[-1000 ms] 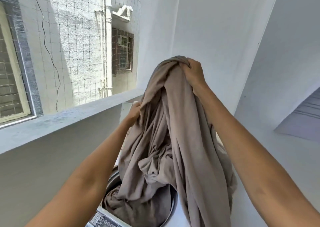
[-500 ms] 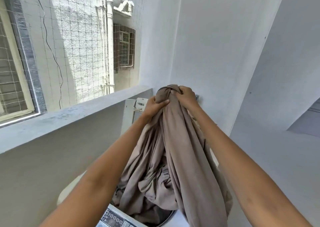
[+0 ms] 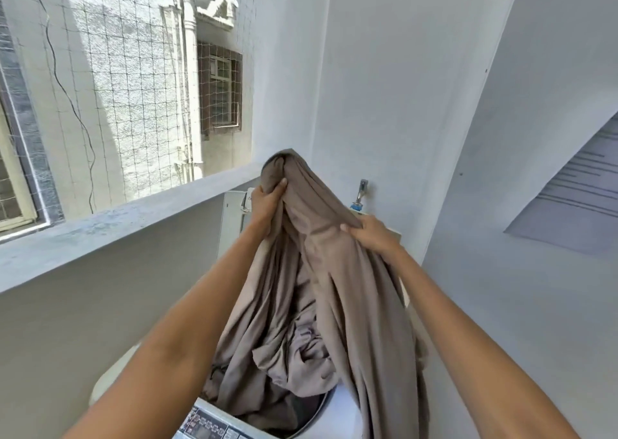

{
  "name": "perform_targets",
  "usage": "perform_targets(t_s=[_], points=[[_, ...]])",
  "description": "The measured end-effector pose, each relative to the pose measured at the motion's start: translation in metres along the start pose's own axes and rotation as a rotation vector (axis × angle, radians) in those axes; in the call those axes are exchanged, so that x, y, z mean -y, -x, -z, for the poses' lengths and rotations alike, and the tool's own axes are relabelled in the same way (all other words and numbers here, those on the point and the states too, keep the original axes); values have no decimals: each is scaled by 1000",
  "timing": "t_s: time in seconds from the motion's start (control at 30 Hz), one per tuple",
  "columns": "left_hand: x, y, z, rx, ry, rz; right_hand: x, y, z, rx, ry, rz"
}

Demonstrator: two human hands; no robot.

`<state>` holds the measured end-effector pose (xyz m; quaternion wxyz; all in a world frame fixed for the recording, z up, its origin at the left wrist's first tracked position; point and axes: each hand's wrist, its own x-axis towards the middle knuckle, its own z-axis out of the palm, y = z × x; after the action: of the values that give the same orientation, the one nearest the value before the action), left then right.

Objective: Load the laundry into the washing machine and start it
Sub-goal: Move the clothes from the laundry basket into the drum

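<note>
A pale plastered corner is seen, with a grey ledge (image 3: 110, 224) under a netted opening and a tap (image 3: 362, 189) fixed to the wall behind the washing machine (image 3: 337, 412). The machine's lid (image 3: 232, 218) stands raised at the back, and its control panel (image 3: 207, 427) shows at the bottom edge of the view.

A large taupe sheet (image 3: 321, 291) is held above the open tub. The left hand (image 3: 267, 201) is curled round the bunched top of the cloth; the right hand (image 3: 371, 234) is clamped on a fold lower down and to the right. Compared with half a second earlier, the hands have been drawn apart: the right one has been brought down from the bunched peak, where both were gripping side by side, while a second ago it held the peak well above the left. The bundle as a whole has been lowered.

Much of the sheet already lies crumpled inside the drum, though one long fall of it hangs over the rim at the right. The loading is judged to be partly done; the held part remains to be fed in, the overhang tucked inside, the lid closed and the cycle started.
</note>
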<state>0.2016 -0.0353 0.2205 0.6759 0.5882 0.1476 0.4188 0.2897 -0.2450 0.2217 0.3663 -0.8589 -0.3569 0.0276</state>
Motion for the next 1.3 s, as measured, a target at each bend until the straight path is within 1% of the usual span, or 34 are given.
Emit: perform_targets(t_s=[0.07, 0.13, 0.17, 0.23, 0.27, 0.3, 0.4, 0.43, 0.5, 0.57, 0.6, 0.67, 0.7, 0.73, 0.8, 0.83, 0.87, 0.93, 0.97, 1.03, 1.07, 1.13, 1.17, 1.23, 1.3], points=[[-9, -2, 14, 96, -80, -18, 29, -9, 30, -98, -38, 70], [-13, -3, 30, 207, -173, -22, 64, -19, 55, -185, -136, 157], [-16, -3, 38, 255, -173, -8, 81, -24, 66, -218, -208, 191], [-16, -8, 56, 301, -78, 44, 112, -27, 83, -252, -388, 241], [-19, -10, 62, 299, -43, 58, 124, -28, 88, -246, -457, 252], [-20, -11, 68, 281, -70, 63, 131, -31, 90, -232, -478, 253], [-16, -10, 80, 204, -383, 111, 135, -42, 72, -155, -359, 236], [-11, -8, 83, 209, -470, 151, 133, -44, 60, -133, -343, 225], [-1, -5, 87, 264, -551, 220, 123, -45, 39, -116, -372, 188], [0, -2, 88, 322, -529, 217, 113, -45, 25, -106, -401, 156], [-5, 0, 85, 346, -430, 190, 110, -46, 21, -95, -404, 137], [-18, 3, 73, 424, -120, 162, 104, -47, 16, -61, -403, 120], [-24, 3, 66, 468, -46, 162, 103, -48, 14, -52, -410, 121], [-29, 3, 58, 525, -31, 167, 102, -48, 12, -51, -419, 125], [-33, 5, 41, 586, -224, 142, 99, -50, 7, -53, -437, 143], [-30, 5, 32, 535, -321, 112, 97, -49, 4, -53, -443, 157], [-24, 4, 24, 426, -347, 75, 92, -49, 1, -46, -445, 171], [-13, 5, 12, 204, -287, 4, 77, -47, -3, -20, -375, 179], [-9, 6, 8, 127, -269, -19, 66, -45, -5, -10, -288, 180], [-2, 5, 6, 10, -259, -19, 38, -37, -10, 41, -122, 167], [1, 2, 7, -33, -246, -9, 18, -31, -15, 98, -86, 151], [3, 0, 10, -69, -210, 18, -21, -14, -28, 231, -38, 48], [4, -2, 10, -69, -204, 30, -36, -4, -35, 256, -11, -15], [0, 1, 9, -69, -272, 13, -61, -1, -52, 150, -12, -81], [-1, 0, 10, -51, -415, -24, -65, -8, -58, 3, -1, -107]])
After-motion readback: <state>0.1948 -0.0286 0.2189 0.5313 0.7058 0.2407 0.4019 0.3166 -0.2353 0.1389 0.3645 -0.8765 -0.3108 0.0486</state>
